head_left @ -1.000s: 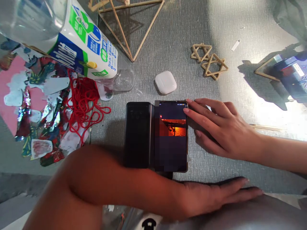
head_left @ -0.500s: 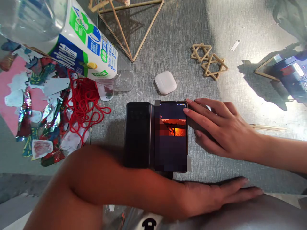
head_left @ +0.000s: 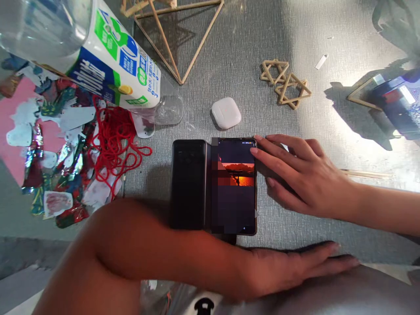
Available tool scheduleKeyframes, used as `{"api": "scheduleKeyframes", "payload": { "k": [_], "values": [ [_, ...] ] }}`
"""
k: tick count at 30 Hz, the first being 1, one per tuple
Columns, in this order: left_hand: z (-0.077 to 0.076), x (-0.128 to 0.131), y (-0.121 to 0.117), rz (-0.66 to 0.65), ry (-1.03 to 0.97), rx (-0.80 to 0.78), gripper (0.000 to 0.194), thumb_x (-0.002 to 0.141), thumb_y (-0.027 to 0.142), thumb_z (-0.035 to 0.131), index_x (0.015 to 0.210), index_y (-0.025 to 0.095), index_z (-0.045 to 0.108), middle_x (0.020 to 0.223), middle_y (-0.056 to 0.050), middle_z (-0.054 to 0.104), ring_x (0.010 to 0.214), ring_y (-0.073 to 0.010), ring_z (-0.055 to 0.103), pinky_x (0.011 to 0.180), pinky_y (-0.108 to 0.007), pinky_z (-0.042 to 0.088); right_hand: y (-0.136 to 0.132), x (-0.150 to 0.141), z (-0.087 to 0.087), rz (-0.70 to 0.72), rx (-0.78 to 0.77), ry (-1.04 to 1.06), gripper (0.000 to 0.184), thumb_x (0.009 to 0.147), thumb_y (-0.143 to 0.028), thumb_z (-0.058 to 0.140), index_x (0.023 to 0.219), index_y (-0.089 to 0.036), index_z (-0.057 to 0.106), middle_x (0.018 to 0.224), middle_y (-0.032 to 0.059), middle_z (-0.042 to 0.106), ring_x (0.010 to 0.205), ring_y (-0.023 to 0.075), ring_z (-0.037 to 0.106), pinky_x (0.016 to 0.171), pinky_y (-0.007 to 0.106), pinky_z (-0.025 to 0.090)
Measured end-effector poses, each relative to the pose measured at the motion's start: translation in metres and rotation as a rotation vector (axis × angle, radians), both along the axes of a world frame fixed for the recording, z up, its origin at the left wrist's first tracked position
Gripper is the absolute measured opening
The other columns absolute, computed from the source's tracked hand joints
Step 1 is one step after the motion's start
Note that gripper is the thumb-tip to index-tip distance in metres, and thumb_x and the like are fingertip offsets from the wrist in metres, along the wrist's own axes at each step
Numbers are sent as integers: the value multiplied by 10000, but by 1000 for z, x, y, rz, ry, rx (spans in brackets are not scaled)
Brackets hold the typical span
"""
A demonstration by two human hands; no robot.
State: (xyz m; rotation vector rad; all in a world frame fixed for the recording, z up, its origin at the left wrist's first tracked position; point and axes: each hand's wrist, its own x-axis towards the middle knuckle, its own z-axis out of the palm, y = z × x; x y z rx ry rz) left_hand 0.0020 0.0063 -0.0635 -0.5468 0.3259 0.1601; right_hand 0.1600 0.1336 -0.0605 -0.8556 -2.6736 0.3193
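A smartphone (head_left: pixel 239 205) with a dark screen and a sunset picture lies on the grey table, partly blurred by blocky patches. My right hand (head_left: pixel 302 175) rests beside it, fingers stretched out, two fingertips at the phone's upper right edge. Against the phone's left side is a black slab-like device (head_left: pixel 187 183), perhaps a power bank. Across the front of the table reaches my bent left arm; my left hand (head_left: pixel 288 271) lies with fingers extended along the table edge, holding nothing visible. A white earbud case (head_left: pixel 226 113) sits above the phone.
A large plastic bottle (head_left: pixel 124 57) lies at the upper left over foil and paper scraps (head_left: pixel 59 201) and tangled red string (head_left: pixel 114 144). Two small stick stars (head_left: pixel 293 91) and a larger stick frame (head_left: pixel 197 52) are farther back. A blue box (head_left: pixel 398 103) stands at right.
Both hands keep their places. A small light mark shows near the bottom of the phone screen; otherwise the scene looks the same.
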Motion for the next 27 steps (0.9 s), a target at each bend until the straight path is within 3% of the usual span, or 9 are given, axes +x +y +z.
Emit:
{"api": "scheduleKeyframes", "payload": {
  "k": [2, 3, 5, 8, 12, 17, 27],
  "values": [
    [-2, 1, -3, 38, 27, 282, 596, 605, 115, 585, 1019, 450, 852, 1317, 103, 809, 1556, -97, 548, 1396, -241, 221, 0, 0, 0, -1, -7, 1, 705, 1084, -294, 521, 1750, -167, 326, 1747, 133, 499, 1519, 373, 535, 1080, 541, 503],
    [-3, 2, -4, 67, 44, 416, 567, 607, 151, 607, 1006, 475, 846, 1362, 143, 768, 1584, -117, 521, 1428, -268, 140, 0, 0, 0, -2, -8, -1, 700, 1085, -295, 522, 1747, -167, 333, 1748, 132, 498, 1521, 370, 533, 1084, 539, 502],
    [-6, 3, -8, 122, 51, 634, 576, 660, 238, 601, 1120, 524, 796, 1430, 202, 680, 1617, -122, 467, 1454, -306, 64, 0, 0, 0, 0, -3, -8, 668, 1090, -300, 517, 1724, -147, 377, 1748, 133, 498, 1520, 365, 532, 1086, 531, 501],
    [-12, 5, -11, 168, 31, 828, 628, 710, 297, 536, 1243, 583, 705, 1488, 245, 582, 1612, -97, 438, 1457, -324, 68, 0, 0, 0, 5, 9, -16, 625, 1095, -302, 511, 1685, -112, 435, 1745, 142, 501, 1515, 364, 533, 1086, 522, 499],
    [-20, 7, -13, 169, 1, 846, 709, 636, 267, 549, 1260, 567, 703, 1491, 225, 574, 1598, -86, 445, 1442, -294, 88, 0, 0, 1, -1, 6, -18, 629, 1094, -304, 510, 1692, -126, 425, 1747, 133, 501, 1519, 363, 530, 1088, 523, 495],
    [-19, 4, -13, 172, -5, 819, 806, 561, 179, 565, 1243, 582, 714, 1485, 234, 581, 1601, -70, 445, 1435, -291, 73, 0, 0, 1, 0, 23, -28, 609, 1103, -313, 493, 1677, -116, 442, 1751, 129, 495, 1512, 358, 535, 1075, 520, 506],
    [-25, 9, -15, 175, -18, 796, 836, 492, 166, 552, 1201, 567, 742, 1459, 229, 616, 1579, -68, 472, 1417, -265, 100, 1, -1, 2, 6, 41, -32, 599, 1106, -307, 491, 1666, -95, 456, 1740, 137, 508, 1499, 371, 549, 1060, 535, 519]
  ]
}}
